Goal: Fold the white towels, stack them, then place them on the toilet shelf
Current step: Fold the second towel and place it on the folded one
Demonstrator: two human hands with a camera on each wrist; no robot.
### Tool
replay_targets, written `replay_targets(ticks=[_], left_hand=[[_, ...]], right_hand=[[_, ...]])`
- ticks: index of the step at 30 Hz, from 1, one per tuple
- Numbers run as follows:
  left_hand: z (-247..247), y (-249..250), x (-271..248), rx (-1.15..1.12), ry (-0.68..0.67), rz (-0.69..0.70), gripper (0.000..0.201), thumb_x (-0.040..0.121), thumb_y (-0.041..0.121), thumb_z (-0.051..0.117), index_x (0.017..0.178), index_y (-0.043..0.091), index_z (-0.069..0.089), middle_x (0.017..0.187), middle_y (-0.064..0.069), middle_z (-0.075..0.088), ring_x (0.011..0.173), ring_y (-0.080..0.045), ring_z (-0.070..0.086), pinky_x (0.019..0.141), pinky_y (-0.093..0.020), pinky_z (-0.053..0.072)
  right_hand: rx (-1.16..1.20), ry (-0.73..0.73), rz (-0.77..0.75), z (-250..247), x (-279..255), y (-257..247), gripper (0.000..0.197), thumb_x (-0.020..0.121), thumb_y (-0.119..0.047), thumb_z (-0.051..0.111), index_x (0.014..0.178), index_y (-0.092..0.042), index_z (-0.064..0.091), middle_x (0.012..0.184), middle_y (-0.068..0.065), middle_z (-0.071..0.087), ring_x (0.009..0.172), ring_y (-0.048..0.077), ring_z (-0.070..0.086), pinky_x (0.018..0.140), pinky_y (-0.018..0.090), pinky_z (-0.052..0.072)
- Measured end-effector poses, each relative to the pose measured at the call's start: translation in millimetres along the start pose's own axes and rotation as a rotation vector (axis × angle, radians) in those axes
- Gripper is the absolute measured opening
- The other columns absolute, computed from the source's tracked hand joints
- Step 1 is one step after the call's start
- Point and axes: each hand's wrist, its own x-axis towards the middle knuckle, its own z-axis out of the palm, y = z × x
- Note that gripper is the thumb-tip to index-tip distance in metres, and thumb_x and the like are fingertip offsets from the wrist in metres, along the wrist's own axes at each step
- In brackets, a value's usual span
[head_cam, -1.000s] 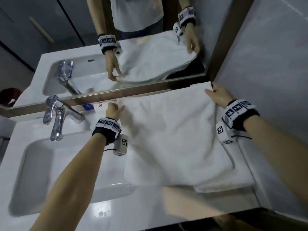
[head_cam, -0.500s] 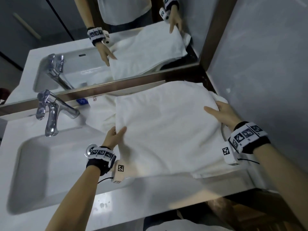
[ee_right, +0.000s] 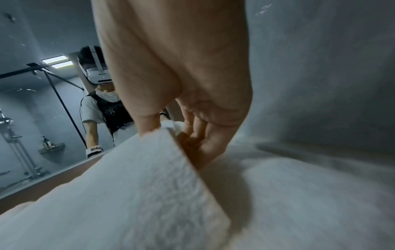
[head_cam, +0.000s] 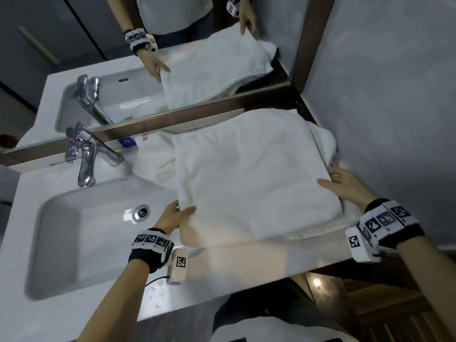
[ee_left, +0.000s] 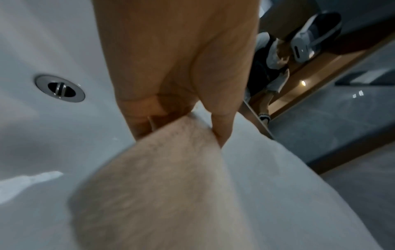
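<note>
Left hand (head_cam: 172, 217) pinched lower-left edge of folded white terry towel (head_cam: 249, 178) | right hand (head_cam: 345, 186) gripped its right edge | long axis spanned between, frame centre.

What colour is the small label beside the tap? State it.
Blue label, clearest in the head view.

Black wristbands (head_cam: 392, 227) with white marker strips, bare forearms

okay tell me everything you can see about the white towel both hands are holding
The towel is white terry cloth, folded into a thick rectangle with soft rounded edges. The left hand pinches its near left corner over the sink; the right hand grips its right edge. It sits over more white cloth beside the mirror.
</note>
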Motion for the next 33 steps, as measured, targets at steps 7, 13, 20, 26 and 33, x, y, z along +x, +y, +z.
replay_targets(ticks=[7,13,20,26,33], left_hand=[[9,-24,-20,0.090,-0.019,-0.117,0.045,0.086,0.015,0.066,0.126,0.002,0.051,0.125,-0.016,0.059,0.095,-0.024,0.058,0.080,-0.035,0.051],[13,-41,-48,0.039,0.041,-0.098,0.050,0.084,0.012,0.068,0.126,0.002,0.041,0.116,-0.020,0.058,0.089,-0.026,0.061,0.072,-0.031,0.054],[5,-48,-84,-0.107,0.150,0.312,0.022,0.097,0.000,0.039,0.109,0.009,0.055,0.099,-0.011,0.060,0.077,-0.012,0.061,0.069,-0.017,0.057],[3,-40,-90,0.098,0.102,0.414,0.049,0.079,-0.024,0.050,0.113,0.011,0.060,0.110,0.001,0.061,0.096,0.003,0.058,0.079,-0.004,0.047],[-10,-4,-54,0.039,0.490,0.477,0.022,0.082,0.000,0.066,0.105,0.000,0.064,0.095,-0.004,0.057,0.090,-0.017,0.056,0.072,-0.012,0.044]], right_hand=[[-0.151,-0.063,0.038,1,-12,31,0.055,0.082,-0.016,0.072,0.126,-0.004,0.042,0.122,0.014,0.059,0.100,0.022,0.057,0.084,0.032,0.045],[-0.103,-0.078,-0.053,-9,-30,48,0.065,0.082,-0.015,0.072,0.135,-0.021,0.034,0.112,0.011,0.066,0.092,0.016,0.063,0.075,0.029,0.050],[-0.230,-0.180,-0.364,-18,-65,49,0.049,0.089,0.016,0.036,0.109,-0.020,0.063,0.118,-0.006,0.057,0.112,0.022,0.056,0.086,0.011,0.048],[-0.203,-0.146,-0.387,-17,-56,41,0.030,0.081,0.012,0.061,0.103,-0.007,0.065,0.106,0.004,0.060,0.100,0.016,0.056,0.072,0.002,0.044],[-0.044,0.120,-0.566,-17,-27,-5,0.011,0.089,-0.009,0.062,0.099,-0.008,0.065,0.101,0.004,0.055,0.086,-0.002,0.053,0.074,-0.002,0.036]])
